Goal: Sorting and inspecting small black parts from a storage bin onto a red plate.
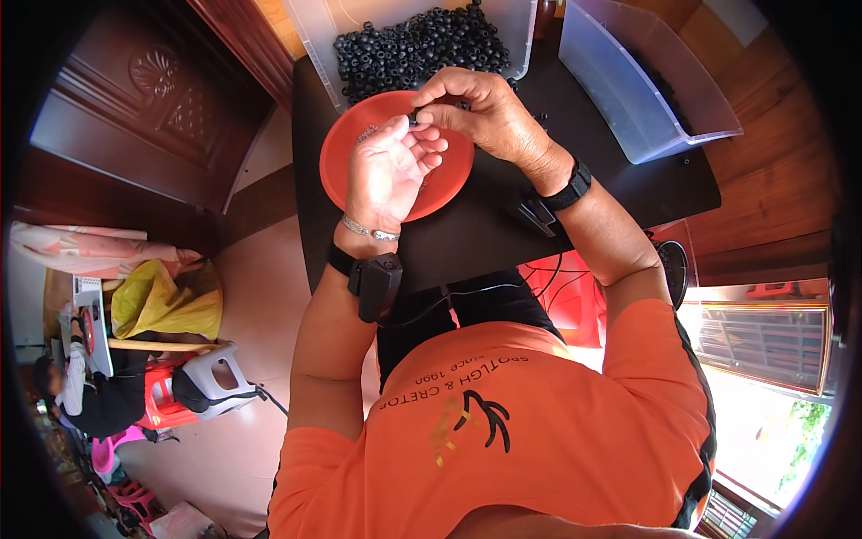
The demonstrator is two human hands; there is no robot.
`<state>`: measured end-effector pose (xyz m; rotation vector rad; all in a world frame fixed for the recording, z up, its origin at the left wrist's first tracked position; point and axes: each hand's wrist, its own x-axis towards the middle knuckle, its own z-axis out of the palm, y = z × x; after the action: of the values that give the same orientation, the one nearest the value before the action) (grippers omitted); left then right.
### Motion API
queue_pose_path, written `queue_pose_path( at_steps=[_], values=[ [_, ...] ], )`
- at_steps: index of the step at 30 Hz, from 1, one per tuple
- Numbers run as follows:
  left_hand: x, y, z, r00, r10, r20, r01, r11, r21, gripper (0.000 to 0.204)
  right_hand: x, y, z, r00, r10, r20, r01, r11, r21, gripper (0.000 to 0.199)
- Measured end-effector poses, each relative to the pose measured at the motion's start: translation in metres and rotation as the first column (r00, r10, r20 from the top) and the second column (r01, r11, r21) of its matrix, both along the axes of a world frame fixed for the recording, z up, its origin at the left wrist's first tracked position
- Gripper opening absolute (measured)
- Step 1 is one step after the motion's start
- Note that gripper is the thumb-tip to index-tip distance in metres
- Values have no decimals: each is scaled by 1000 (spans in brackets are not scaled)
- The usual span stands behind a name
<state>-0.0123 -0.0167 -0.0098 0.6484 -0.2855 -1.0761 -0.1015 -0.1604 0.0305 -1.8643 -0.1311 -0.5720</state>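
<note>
Over an orange-red round plate (453, 184), both hands meet at a small black part (414, 117). My right hand (492, 115) pinches it between thumb and forefinger. Palm up, my left hand (382, 180) brings its thumb tip against the same spot; its other fingers curl loosely. Whether the left fingertips hold a separate tiny piece is hidden. Some small, pale pieces (366, 134) lie on the plate, partly behind the left hand. Just beyond the plate, a clear plastic bin (316, 45) holds a heap of black ring-like parts (422, 52).
A second translucent bin (628, 99), with dark parts inside, stands at the right of the dark table (310, 238). A few loose black parts lie near the bins. A cable runs from the left wrist device (377, 286) across my lap. Stools (215, 384) and a seated person are at left.
</note>
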Motion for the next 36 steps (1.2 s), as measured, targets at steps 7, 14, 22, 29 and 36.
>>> queue_pose_path(
  at_steps=[7, 14, 22, 29, 36],
  values=[
    [-3, 1, 1, 999, 10, -48, -13, 998, -55, 26, 2, 5, -5, 998, 49, 48, -50, 999, 8, 22],
    [-5, 1, 6, 999, -9, -46, 4, 994, -109, 26, 3, 8, -5, 980, -52, 194, 94, 972, -216, 25],
    [-5, 2, 4, 999, -4, -40, 0, 993, -120, 25, 1, 7, -2, 955, -58, 291, 161, 925, -343, 28],
    [-8, -1, 4, 995, 7, -98, -22, 988, -151, 18, 3, 6, -4, 934, -97, 344, 236, 891, -388, 29],
    [-6, -1, 0, 993, -6, -118, -13, 987, -160, 17, 4, 8, -2, 889, -89, 448, 311, 836, -452, 31]
  ],
)
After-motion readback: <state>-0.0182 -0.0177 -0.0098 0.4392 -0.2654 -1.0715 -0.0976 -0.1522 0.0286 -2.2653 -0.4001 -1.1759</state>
